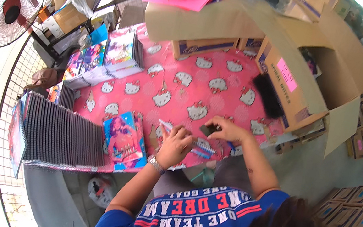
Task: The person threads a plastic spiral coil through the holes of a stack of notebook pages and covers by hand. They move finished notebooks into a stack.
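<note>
My left hand [176, 144], with a watch on its wrist, is closed over a notebook [203, 150] tilted at the table's front edge. Only white, pink and blue strips of it show around the fingers. Just to the right, my right hand [228, 130] pinches a small dark block [208, 130] above the notebook; its exact kind I cannot make out. A notebook with a blue and pink picture cover [124, 142] lies left of my left hand, on top of another pink-edged one.
Tall stacked notebooks [63, 134] line the left front, with more piles [103, 63] behind. A pink patterned cloth [172, 80] covers the table. Open cartons [293, 84] and a black brush-like thing [268, 96] stand right. A fan [12, 14] is far left.
</note>
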`<state>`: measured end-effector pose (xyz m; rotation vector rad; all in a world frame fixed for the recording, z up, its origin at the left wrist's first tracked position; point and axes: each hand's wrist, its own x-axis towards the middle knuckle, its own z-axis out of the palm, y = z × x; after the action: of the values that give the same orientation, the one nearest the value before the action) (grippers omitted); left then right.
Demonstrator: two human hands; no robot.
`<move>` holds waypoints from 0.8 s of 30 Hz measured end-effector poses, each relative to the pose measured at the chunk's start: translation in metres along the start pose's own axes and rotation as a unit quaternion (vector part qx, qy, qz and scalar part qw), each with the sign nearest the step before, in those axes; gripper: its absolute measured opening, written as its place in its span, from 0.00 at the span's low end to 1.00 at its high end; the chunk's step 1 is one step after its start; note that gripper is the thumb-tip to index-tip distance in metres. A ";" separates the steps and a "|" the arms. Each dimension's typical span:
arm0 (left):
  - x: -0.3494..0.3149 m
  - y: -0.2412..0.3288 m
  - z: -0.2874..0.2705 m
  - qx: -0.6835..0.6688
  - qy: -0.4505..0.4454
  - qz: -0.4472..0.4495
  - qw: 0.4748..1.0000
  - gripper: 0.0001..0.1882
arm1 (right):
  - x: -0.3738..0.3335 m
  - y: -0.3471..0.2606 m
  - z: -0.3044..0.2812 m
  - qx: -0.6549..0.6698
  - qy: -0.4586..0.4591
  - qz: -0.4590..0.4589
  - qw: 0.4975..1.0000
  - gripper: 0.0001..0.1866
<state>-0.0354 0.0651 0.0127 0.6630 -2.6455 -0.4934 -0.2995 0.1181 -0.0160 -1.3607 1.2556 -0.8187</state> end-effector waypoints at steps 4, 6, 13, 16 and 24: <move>0.007 -0.004 -0.003 -0.048 -0.039 -0.054 0.997 0.16 | 0.013 0.016 0.007 -0.149 0.097 -0.068 0.982 0.31; 0.013 0.002 -0.005 -0.037 -0.028 -0.075 0.996 0.17 | 0.017 0.010 0.008 -0.275 0.161 -0.063 0.946 0.32; 0.018 0.003 -0.006 0.038 -0.001 -0.112 0.993 0.17 | 0.006 -0.044 0.020 -0.255 -0.064 -0.062 0.963 0.17; 0.019 0.002 0.000 0.059 0.009 -0.116 0.991 0.16 | -0.010 -0.068 0.043 -0.445 0.099 -0.129 0.880 0.15; 0.014 0.005 0.007 0.077 0.055 -0.117 0.989 0.15 | -0.011 -0.058 0.060 -0.409 0.168 -0.097 0.892 0.15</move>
<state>-0.0520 0.0635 0.0128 1.0250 -2.5315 -0.3073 -0.2307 0.1364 0.0299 -2.1008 1.8807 -0.6953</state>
